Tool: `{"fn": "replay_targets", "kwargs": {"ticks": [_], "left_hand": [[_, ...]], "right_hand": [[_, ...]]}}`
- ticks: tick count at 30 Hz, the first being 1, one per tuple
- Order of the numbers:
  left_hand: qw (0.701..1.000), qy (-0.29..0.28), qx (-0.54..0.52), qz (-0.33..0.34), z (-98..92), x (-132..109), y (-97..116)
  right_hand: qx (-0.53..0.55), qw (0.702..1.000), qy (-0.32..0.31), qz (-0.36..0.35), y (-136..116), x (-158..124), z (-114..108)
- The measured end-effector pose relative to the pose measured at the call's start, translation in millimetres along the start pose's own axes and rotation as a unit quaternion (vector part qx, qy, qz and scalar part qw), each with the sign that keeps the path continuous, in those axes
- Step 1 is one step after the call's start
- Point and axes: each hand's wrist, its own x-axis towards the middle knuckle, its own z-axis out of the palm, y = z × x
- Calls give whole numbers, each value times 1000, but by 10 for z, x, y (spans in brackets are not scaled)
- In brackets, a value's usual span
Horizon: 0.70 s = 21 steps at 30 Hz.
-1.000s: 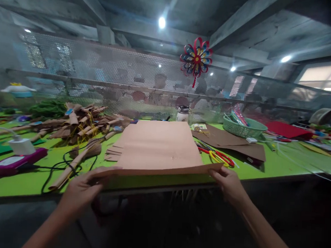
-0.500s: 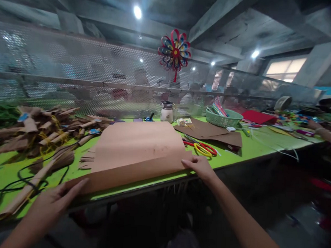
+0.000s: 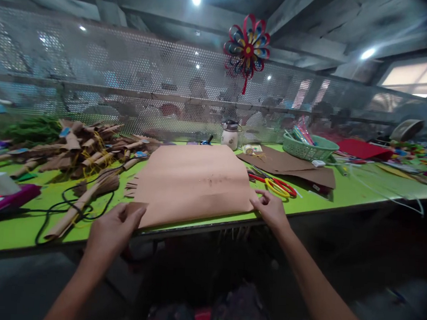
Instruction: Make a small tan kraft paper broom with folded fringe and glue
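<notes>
A large sheet of brown paper (image 3: 194, 178) lies on the green table (image 3: 203, 226) with short cut strips along its left edge. At its near left corner, my left hand (image 3: 115, 224) is closed on the paper, and a small darker piece of the sheet shows folded between thumb and fingers. My right hand (image 3: 270, 208) pinches the sheet's near right corner. Scissors with red and yellow handles (image 3: 278, 186) rest just beyond my right hand. Darker brown sheets (image 3: 288, 166) lie behind them.
Rolled paper pieces (image 3: 88, 151) are heaped at the left, near a black cord (image 3: 64, 195) and a purple device (image 3: 14, 204). A bottle (image 3: 230, 136) and a green basket (image 3: 309, 148) stand at the back. A metal mesh screen (image 3: 149, 80) rises behind.
The sheet's near edge, raised as a folded band before, now lies nearly flat. Both hands still hold the corners. The view has shifted left and down, bringing the purple device into sight.
</notes>
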Motion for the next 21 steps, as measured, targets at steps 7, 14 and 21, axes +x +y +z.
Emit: {"fn": "replay_targets", "kwargs": {"ticks": [7, 14, 21], "left_hand": [[999, 46, 19, 17, 51, -107, 48], [999, 12, 46, 15, -21, -76, 82], [995, 10, 91, 36, -29, -129, 60]], "right_hand": [[187, 973, -117, 62, -150, -3, -173], [118, 962, -245, 12, -24, -26, -455], [-12, 947, -320, -18, -139, 102, -512]]}}
